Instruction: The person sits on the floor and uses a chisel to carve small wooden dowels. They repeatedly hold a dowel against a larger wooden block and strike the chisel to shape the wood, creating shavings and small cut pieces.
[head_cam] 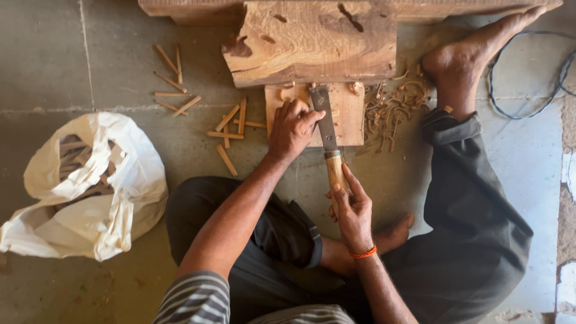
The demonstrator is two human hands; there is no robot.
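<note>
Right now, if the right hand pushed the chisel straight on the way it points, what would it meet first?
The right hand grips the chisel by its wooden handle, blade pointing away from the body. Straight ahead, the blade tip would likely meet the thick wooden slab just beyond the small board, though depth is unclear.

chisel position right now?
Head view, centre: the chisel lies blade-forward on the small wooden board below the big wood block. The right hand grips its wooden handle and the left hand presses by the blade.
</note>
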